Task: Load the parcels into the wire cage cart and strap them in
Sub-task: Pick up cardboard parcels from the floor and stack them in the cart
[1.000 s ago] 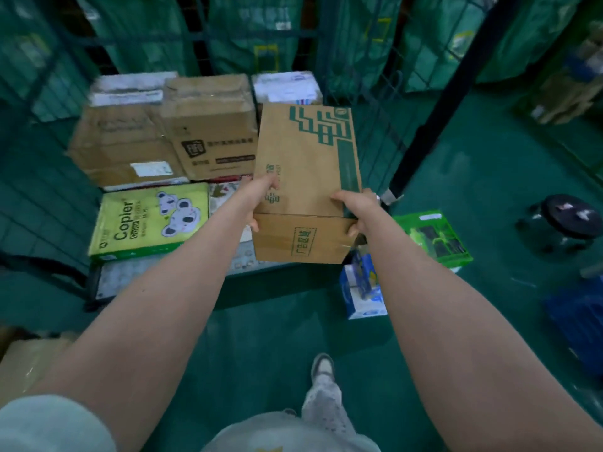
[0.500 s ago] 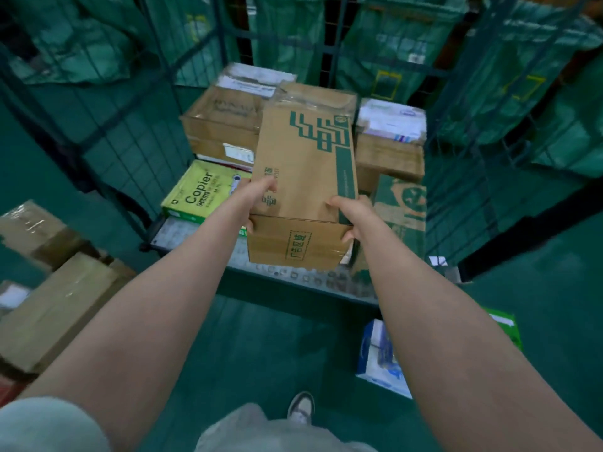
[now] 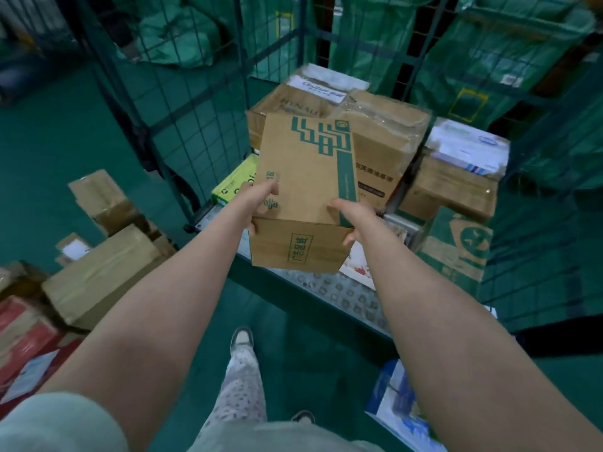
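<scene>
grips the brown carton with green print (image 3: 306,177) in both hands, at its near end. left hand (image 3: 261,207): thumb laid on the top face, other fingers wrapped round the near left corner and mostly hidden beneath. right hand (image 3: 354,220): thumb on the top face beside the green stripe, fingers curled down over the near right corner onto the front face. holds the carton tilted, far end higher, over the front of the studded metal deck (image 3: 342,295) of the wire cage cart (image 3: 195,125), in front of the parcels already loaded. cannot tell whether its lower edge touches the deck.

inside the cart:
- a yellow-green copier box (image 3: 235,181) lying flat at the left, partly hidden by the held carton
- a large taped brown carton (image 3: 385,141) just behind the held one
- a box with a white label (image 3: 319,86) at the back left
- a white-topped box (image 3: 466,148) stacked on a plain brown box (image 3: 450,190) at the right
- a carton with a green emblem (image 3: 456,249) standing at the near right
- a flat white packet (image 3: 359,269) on the deck below the right hand

outside, on the green floor (image 3: 49,141): loose brown cartons (image 3: 101,275) at the left, red parcels (image 3: 23,334) nearer the left edge, a blue-and-white parcel (image 3: 401,406) at the lower right. beyond the mesh, green sacks (image 3: 489,60). below, patterned trousers (image 3: 241,386) and one shoe (image 3: 242,337).
</scene>
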Available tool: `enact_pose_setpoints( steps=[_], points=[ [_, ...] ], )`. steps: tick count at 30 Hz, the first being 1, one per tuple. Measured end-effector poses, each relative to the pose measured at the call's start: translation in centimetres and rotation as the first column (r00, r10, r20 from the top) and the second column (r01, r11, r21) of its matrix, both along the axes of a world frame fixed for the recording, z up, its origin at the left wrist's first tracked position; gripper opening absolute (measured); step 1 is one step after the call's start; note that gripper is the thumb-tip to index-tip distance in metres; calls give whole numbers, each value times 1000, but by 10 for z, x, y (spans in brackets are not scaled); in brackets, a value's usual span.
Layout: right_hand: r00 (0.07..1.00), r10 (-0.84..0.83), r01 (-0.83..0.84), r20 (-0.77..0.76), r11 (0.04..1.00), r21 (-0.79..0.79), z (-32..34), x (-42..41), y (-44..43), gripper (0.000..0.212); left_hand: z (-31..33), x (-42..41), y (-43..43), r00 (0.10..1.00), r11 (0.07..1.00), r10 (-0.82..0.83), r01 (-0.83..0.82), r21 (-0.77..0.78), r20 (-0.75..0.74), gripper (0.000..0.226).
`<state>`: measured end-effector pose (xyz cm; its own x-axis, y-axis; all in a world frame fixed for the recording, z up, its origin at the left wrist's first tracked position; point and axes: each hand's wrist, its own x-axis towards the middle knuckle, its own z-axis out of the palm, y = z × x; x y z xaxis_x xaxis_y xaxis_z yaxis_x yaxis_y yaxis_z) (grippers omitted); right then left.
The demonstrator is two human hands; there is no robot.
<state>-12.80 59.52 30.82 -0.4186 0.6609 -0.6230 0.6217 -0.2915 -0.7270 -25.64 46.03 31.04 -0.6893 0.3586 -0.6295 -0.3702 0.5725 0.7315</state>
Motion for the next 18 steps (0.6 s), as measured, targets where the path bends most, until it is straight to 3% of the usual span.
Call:
enact_pose_setpoints(
  steps=[8, 18],
  points=[
    [1000, -10, 11, 7, 999, -41, -11, -84, 2, 73, -13, -83, 2, 1000, 999, 10, -10, -32, 7, 64],
    [998, -66, 66, 0, 992, -110, -22, -207, 0, 64, -15, -208, 4, 999, 999, -23, 24, -45, 22, 65]
  ],
)
